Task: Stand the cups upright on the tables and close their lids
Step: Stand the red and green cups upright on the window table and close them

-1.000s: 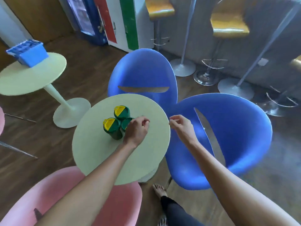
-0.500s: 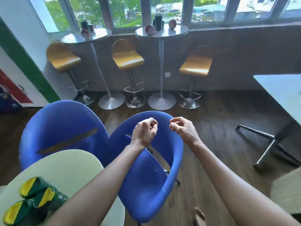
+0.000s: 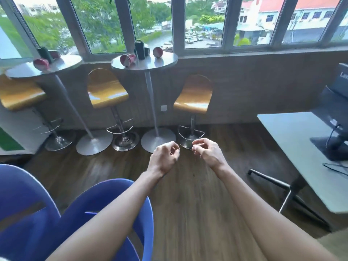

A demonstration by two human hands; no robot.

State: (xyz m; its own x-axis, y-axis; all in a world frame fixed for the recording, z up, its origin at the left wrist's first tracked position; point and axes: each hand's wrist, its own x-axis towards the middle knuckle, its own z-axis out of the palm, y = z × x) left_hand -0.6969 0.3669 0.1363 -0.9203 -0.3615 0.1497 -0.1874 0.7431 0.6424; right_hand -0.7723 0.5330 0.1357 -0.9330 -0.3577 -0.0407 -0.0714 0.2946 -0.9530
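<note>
Two round metal high tables stand by the window. On the middle table (image 3: 165,62) a pink cup (image 3: 128,60) lies on its side, a dark green cup (image 3: 140,49) stands upright, and a second pink cup (image 3: 157,52) lies tipped over. The left table (image 3: 62,63) carries a pink cup (image 3: 41,64) on its side, a dark cup (image 3: 44,52) standing, and a reddish cup (image 3: 54,54) behind it. My left hand (image 3: 165,157) and my right hand (image 3: 207,152) hover over the floor, far short of the tables, both loosely curled and holding nothing.
Three yellow bar stools (image 3: 107,93) (image 3: 194,98) (image 3: 18,95) stand under the high tables. Two blue chairs (image 3: 105,200) (image 3: 20,194) sit at the lower left. A grey desk (image 3: 293,147) with a monitor stand (image 3: 337,147) fills the right. Wooden floor lies between me and the tables.
The view swung up and right, away from the low round table with the green cups, towards the window tables. Both hands came off that table and now hang in the air, holding nothing.
</note>
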